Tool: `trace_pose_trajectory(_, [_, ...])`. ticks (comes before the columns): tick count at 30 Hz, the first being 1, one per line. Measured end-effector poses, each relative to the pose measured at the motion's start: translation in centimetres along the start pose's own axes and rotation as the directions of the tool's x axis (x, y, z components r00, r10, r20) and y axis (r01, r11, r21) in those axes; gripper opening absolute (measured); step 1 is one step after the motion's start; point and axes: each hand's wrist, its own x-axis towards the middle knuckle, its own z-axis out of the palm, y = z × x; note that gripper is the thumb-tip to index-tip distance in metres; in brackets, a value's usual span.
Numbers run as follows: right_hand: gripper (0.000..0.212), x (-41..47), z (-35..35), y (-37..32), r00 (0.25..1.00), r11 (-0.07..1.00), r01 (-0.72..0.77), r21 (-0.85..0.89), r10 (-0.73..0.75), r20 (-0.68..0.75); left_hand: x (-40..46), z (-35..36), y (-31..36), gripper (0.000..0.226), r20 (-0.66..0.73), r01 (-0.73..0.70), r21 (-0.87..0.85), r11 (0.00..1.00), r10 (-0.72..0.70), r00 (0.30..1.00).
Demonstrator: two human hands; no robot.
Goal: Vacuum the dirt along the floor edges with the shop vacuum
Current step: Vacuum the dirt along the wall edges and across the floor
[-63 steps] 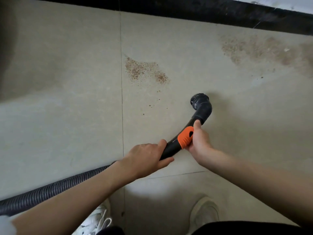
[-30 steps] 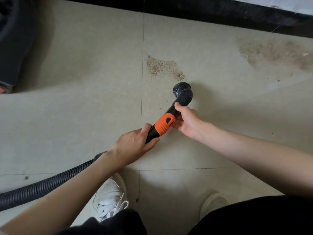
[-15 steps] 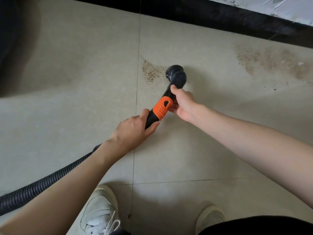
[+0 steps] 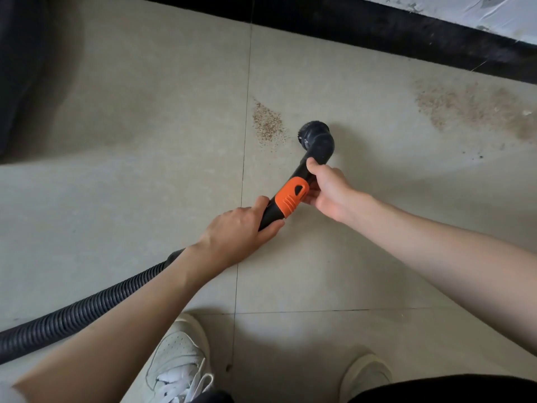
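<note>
Both hands, L (image 4: pixel 238 231) & R (image 4: pixel 328 190), grip vac wand (image 4: pixel 290 199); no readable txt.

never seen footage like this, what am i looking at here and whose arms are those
This is one picture from a camera worn on a person's head, looking down, so the arms and white sneakers are the wearer's own. No robot is involved. The left hand grips the black vacuum wand below its orange collar; the right hand holds it above. A ribbed black hose trails off to the left. The round black nozzle sits on the beige tiled floor, right beside a small patch of brown grit. A larger patch of dirt lies near the black baseboard.
</note>
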Motion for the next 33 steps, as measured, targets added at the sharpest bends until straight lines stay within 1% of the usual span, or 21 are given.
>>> trace_pose_trajectory(4, [0.020, -1.2, -2.2, 2.5, 0.999, 0.998, -0.036, 0.057, 0.038, -0.035, -1.3, 1.1, 0.5, 0.045, 0.066, -0.076, 0.054, 0.996, 0.072, 0.995])
trace_pose_trajectory(8, [0.019, -2.0, -2.5, 3.6, 0.998, 0.995, -0.053, 0.080, 0.055, -0.032, -2.4, 1.4, 0.3, 0.044, 0.093, -0.086, 0.056, 0.995, 0.081, 0.992])
trace_pose_trajectory(17, [0.016, -1.6, 2.1, 1.1, 0.996, 0.998, -0.062, -0.017, 0.063, 0.068, -2.8, -0.1, -2.2, 0.040, 0.006, 0.038, -0.037, 0.999, -0.038, 0.999])
trace_pose_trajectory(23, [0.019, -0.6, 4.3, -1.9, 0.994, 0.997, -0.016, -0.076, 0.024, 0.108, -1.0, -1.7, -2.9, 0.041, -0.065, 0.107, -0.076, 0.991, -0.112, 0.992])
trace_pose_trajectory(27, [0.017, -0.1, 5.4, -3.0, 0.991, 0.994, 0.002, -0.109, 0.012, 0.131, -0.3, -2.2, -3.2, 0.042, -0.104, 0.129, -0.088, 0.988, -0.138, 0.985])
trace_pose_trajectory(33, [0.018, 0.7, 7.1, -4.5, 0.990, 0.987, 0.030, -0.160, -0.007, 0.144, 0.6, -3.0, -4.0, 0.040, -0.136, 0.160, -0.157, 0.975, -0.182, 0.974])
